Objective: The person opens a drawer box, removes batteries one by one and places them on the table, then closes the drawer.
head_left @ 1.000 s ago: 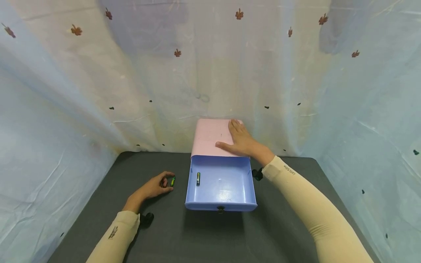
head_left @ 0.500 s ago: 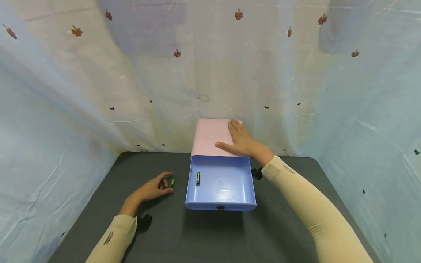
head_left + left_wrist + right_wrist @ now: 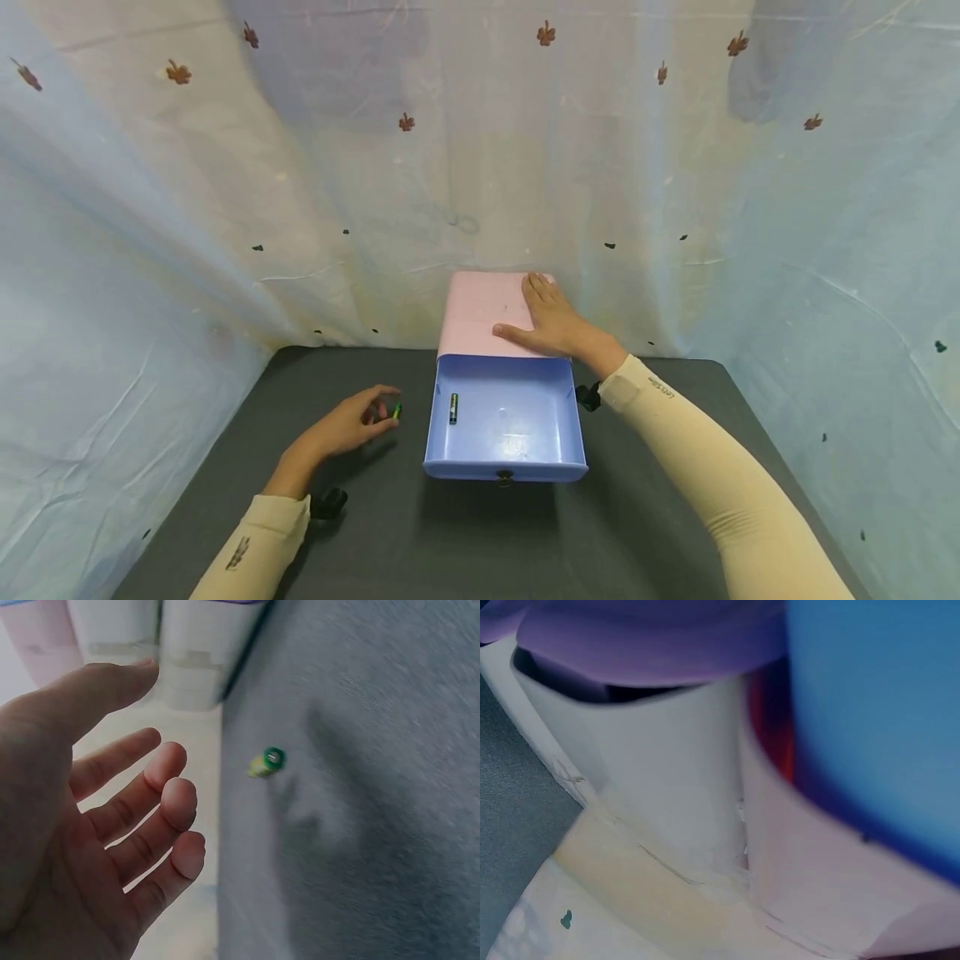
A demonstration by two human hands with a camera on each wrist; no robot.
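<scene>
A small green battery (image 3: 397, 411) is on the dark table, left of the drawer unit; the left wrist view shows one end of the battery (image 3: 273, 758). Around it, but apart from it in the left wrist view, my left hand (image 3: 348, 427) has its thumb and fingers spread and loosely bent. My right hand (image 3: 551, 321) lies flat on the pink top (image 3: 480, 312) of the drawer unit. The unit's blue drawer (image 3: 506, 472) is pulled out, with another battery (image 3: 453, 408) near its left wall. The right hand is out of sight in the right wrist view.
The dark table (image 3: 360, 533) ends at a pale patterned curtain (image 3: 480, 183) behind the unit. A small latch (image 3: 504, 477) sits on the drawer's front. Further white and pink drawer casings (image 3: 645, 772) show below in the right wrist view.
My left hand has risen a little off the table and shifted slightly forward, with its shadow now farther from it. The battery beside it stays put. The right hand and drawer have not moved.
</scene>
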